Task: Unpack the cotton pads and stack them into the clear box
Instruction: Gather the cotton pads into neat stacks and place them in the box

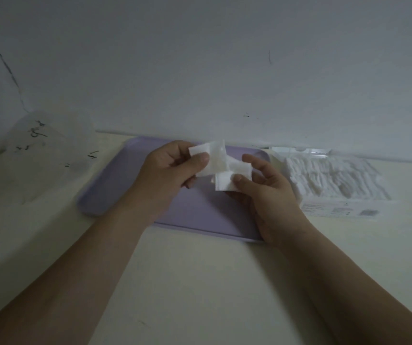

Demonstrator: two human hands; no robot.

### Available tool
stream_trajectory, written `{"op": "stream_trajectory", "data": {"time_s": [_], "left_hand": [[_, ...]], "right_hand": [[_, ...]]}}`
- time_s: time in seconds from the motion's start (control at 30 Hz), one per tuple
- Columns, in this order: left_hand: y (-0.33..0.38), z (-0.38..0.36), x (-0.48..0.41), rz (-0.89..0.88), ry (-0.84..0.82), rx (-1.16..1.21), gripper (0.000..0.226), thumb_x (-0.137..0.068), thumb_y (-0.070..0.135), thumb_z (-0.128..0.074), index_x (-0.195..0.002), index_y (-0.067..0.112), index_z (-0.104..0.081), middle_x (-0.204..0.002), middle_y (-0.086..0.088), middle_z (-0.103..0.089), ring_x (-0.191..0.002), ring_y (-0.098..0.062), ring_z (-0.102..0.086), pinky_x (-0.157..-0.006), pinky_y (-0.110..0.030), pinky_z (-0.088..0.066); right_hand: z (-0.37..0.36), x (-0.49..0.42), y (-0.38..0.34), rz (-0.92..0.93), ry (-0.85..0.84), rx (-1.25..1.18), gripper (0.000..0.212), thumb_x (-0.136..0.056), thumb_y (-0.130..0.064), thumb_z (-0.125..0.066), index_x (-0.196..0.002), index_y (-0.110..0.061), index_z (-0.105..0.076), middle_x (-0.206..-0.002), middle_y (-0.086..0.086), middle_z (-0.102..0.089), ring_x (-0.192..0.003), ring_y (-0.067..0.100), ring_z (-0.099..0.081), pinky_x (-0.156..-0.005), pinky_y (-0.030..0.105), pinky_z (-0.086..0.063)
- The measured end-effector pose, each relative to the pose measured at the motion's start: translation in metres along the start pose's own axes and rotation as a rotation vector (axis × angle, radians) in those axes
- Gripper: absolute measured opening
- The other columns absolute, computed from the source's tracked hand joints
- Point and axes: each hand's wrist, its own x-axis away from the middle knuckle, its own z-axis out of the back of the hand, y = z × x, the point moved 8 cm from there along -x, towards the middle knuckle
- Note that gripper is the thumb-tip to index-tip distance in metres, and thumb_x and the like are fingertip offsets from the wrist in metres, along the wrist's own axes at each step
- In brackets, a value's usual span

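Task looks well along, prob. over halfway: the clear box point(344, 209), at the right on the table point(187, 282), already holds rows of boxed pads point(329, 175) packed close, w/ little room showing. The wrapper point(45, 150) lies slack at the far left, well apart from the box, and seems emptied, tho it's too blurred to be sure. What's left, as I judge it: the few loose cotton pads point(214, 160) in hand need squaring up and going into the box; whether there's a lid, can't tell

Left hand point(172, 168) pinches a couple of pads betw. thumb and curled fingers, a narrow grip, above the lilac tray point(115, 195). Right hand point(267, 192) pinches another pad or two just below-right, thumb on top, index finger out straight, the other fingers loosely curled underneath. The two bunches touch or overlap in the middle; exact no. of pads can't be told
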Motion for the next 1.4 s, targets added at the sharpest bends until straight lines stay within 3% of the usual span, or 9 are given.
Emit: {"op": "stream_trajectory", "data": {"time_s": [0.2, 0.27, 0.5, 0.67, 0.77, 0.87, 1.0, 1.07, 1.4], "left_hand": [[-0.014, -0.023, 0.010, 0.065, -0.152, -0.204, 0.010, -0.083, 0.009, -0.084, -0.082, 0.012, -0.075, -0.069, -0.007, -0.072, -0.059, -0.012, -0.056, -0.059, -0.022, -0.046], [-0.017, -0.024, 0.010, 0.058, -0.130, -0.221, 0.013, -0.081, 0.015, -0.086, -0.086, 0.010, -0.075, -0.083, -0.015, -0.078, -0.072, -0.015, -0.065, -0.073, -0.029, -0.052], [-0.018, -0.020, 0.012, 0.053, -0.004, -0.250, 0.013, -0.084, 0.011, -0.084, -0.087, 0.003, -0.074, -0.084, -0.019, -0.075, -0.072, -0.014, -0.059, -0.068, -0.026, -0.048], [-0.017, -0.014, 0.012, 0.029, 0.092, -0.373, 0.028, -0.078, 0.018, -0.089, -0.081, 0.001, -0.067, -0.069, -0.005, -0.067, -0.056, -0.005, -0.050, -0.054, -0.016, -0.041], [-0.017, -0.016, 0.013, 0.038, 0.086, -0.393, 0.029, -0.075, 0.021, -0.092, -0.076, 0.009, -0.065, -0.066, -0.002, -0.063, -0.052, -0.004, -0.047, -0.052, -0.016, -0.039], [-0.016, -0.020, 0.013, 0.031, 0.052, -0.396, 0.028, -0.072, 0.019, -0.094, -0.080, 0.009, -0.068, -0.071, -0.013, -0.068, -0.061, -0.011, -0.056, -0.060, -0.023, -0.047], [-0.013, -0.025, 0.014, -0.004, -0.003, -0.369, 0.026, -0.073, 0.007, -0.092, -0.087, 0.006, -0.070, -0.086, -0.026, -0.071, -0.069, -0.016, -0.060, -0.069, -0.029, -0.053], [-0.009, -0.027, 0.015, -0.034, -0.026, -0.357, 0.026, -0.073, 0.004, -0.091, -0.089, 0.007, -0.070, -0.084, -0.023, -0.071, -0.068, -0.014, -0.059, -0.068, -0.024, -0.053], [-0.004, -0.025, 0.012, -0.141, -0.030, -0.387, 0.020, -0.077, 0.007, -0.089, -0.076, 0.013, -0.070, -0.065, 0.009, -0.065, -0.055, -0.001, -0.050, -0.056, -0.016, -0.044]], "right_hand": [[-0.004, -0.001, 0.001, 0.013, -0.081, 0.030, 0.038, -0.090, 0.009, -0.067, -0.128, 0.004, -0.062, -0.119, 0.028, -0.071, -0.103, 0.033, -0.069, -0.094, 0.045, -0.057], [-0.005, 0.001, 0.000, 0.030, -0.109, 0.043, 0.029, -0.091, 0.011, -0.065, -0.118, 0.000, -0.068, -0.115, 0.025, -0.073, -0.103, 0.034, -0.070, -0.096, 0.046, -0.057], [-0.014, 0.006, -0.003, 0.037, -0.168, -0.002, 0.023, -0.091, 0.012, -0.061, -0.098, -0.009, -0.063, -0.092, 0.011, -0.077, -0.085, 0.020, -0.074, -0.084, 0.032, -0.061], [-0.016, 0.006, -0.003, -0.026, -0.156, -0.035, 0.018, -0.088, 0.008, -0.061, -0.100, -0.006, -0.060, -0.099, 0.020, -0.072, -0.094, 0.031, -0.068, -0.094, 0.046, -0.057], [-0.013, 0.004, -0.001, -0.052, -0.108, -0.089, 0.012, -0.093, -0.014, -0.066, -0.096, -0.005, -0.058, -0.100, 0.025, -0.058, -0.099, 0.036, -0.058, -0.097, 0.055, -0.047], [-0.011, 0.001, 0.000, -0.029, -0.047, -0.046, 0.035, -0.093, -0.029, -0.072, -0.102, 0.002, -0.059, -0.099, 0.023, -0.055, -0.095, 0.035, -0.056, -0.093, 0.053, -0.047], [-0.006, 0.002, 0.001, -0.011, -0.016, -0.012, 0.024, -0.097, -0.017, -0.070, -0.110, 0.001, -0.060, -0.102, 0.029, -0.068, -0.093, 0.032, -0.065, -0.086, 0.046, -0.054], [-0.004, 0.002, 0.001, -0.022, -0.015, 0.002, 0.032, -0.100, -0.018, -0.066, -0.123, 0.004, -0.061, -0.110, 0.027, -0.071, -0.097, 0.030, -0.067, -0.091, 0.048, -0.053], [-0.010, 0.003, 0.003, -0.055, -0.065, 0.030, 0.025, -0.102, -0.024, -0.062, -0.111, -0.001, -0.068, -0.097, 0.020, -0.066, -0.094, 0.029, -0.059, -0.085, 0.046, -0.050]]}}
